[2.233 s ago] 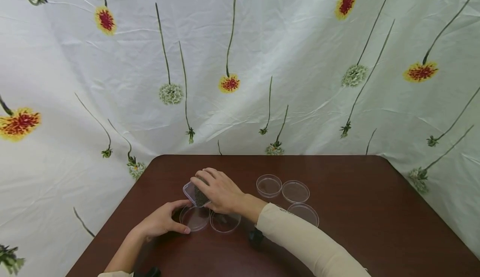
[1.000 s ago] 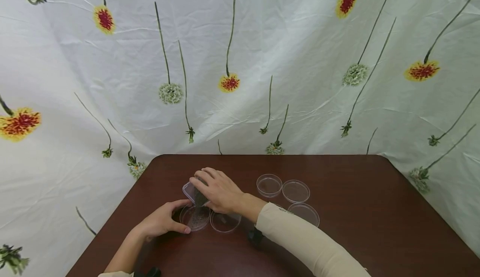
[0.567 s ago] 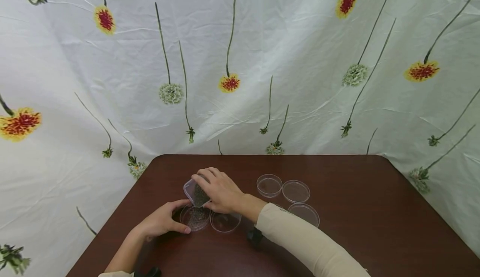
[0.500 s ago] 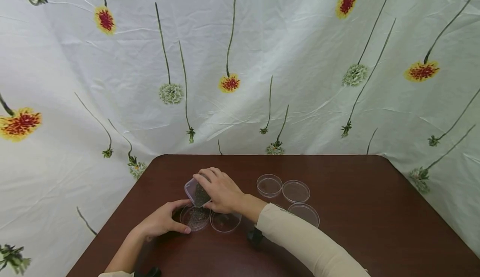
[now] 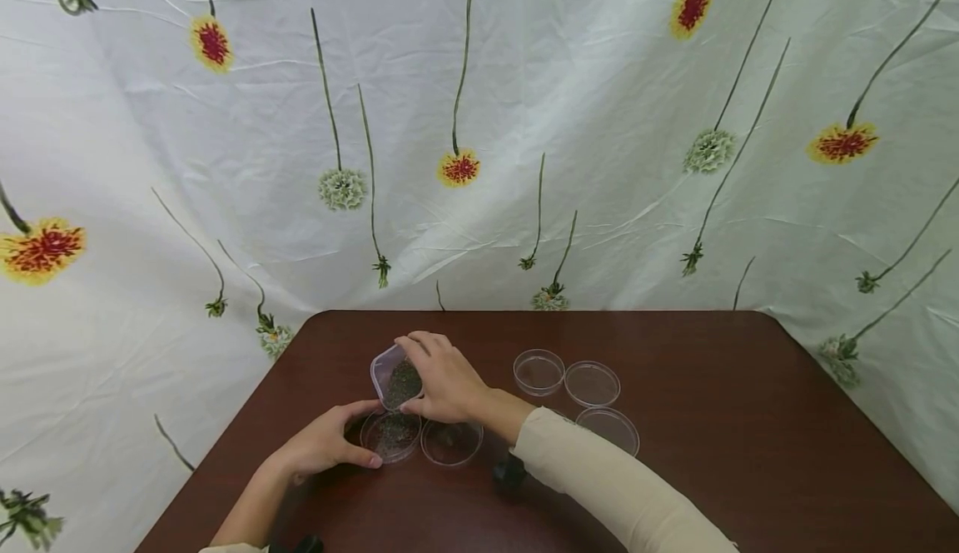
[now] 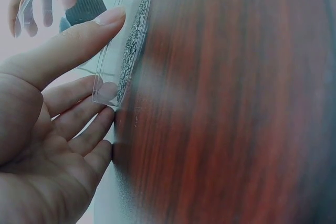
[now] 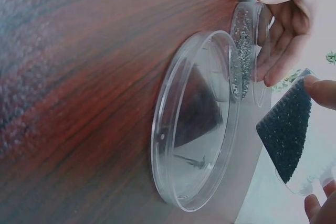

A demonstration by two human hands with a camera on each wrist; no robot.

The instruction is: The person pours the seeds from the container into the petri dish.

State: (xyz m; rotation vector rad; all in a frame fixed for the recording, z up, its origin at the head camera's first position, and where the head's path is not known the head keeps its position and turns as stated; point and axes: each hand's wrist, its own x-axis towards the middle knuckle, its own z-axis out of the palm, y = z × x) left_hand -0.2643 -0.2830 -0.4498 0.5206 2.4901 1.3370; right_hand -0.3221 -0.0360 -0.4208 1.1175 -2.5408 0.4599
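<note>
My right hand (image 5: 448, 380) grips a small clear plastic container (image 5: 383, 363), tilted over the left petri dish. Dark fine granules (image 5: 404, 383) lie heaped against its lower side. Below, the clear petri dish (image 5: 375, 445) stands on the table with a layer of the same granules (image 7: 243, 51) across its bottom. My left hand (image 5: 327, 439) holds this dish from the left, thumb at the near rim and fingers at the far side. Close on its right is a second petri dish (image 7: 173, 182), with no granules showing in it.
Further right, a petri dish (image 5: 538, 372) and two similar ones (image 5: 592, 384) stand grouped together, partly behind my right sleeve (image 5: 599, 474). The brown table (image 5: 712, 386) ends at a white flowered cloth (image 5: 637, 203) behind. A dark wrist device (image 5: 509, 474) sits under the right forearm.
Granules have come into the left dish, which held none visible at first. The container has turned slightly back, showing more of its inside. My left hand has stayed at the dish.
</note>
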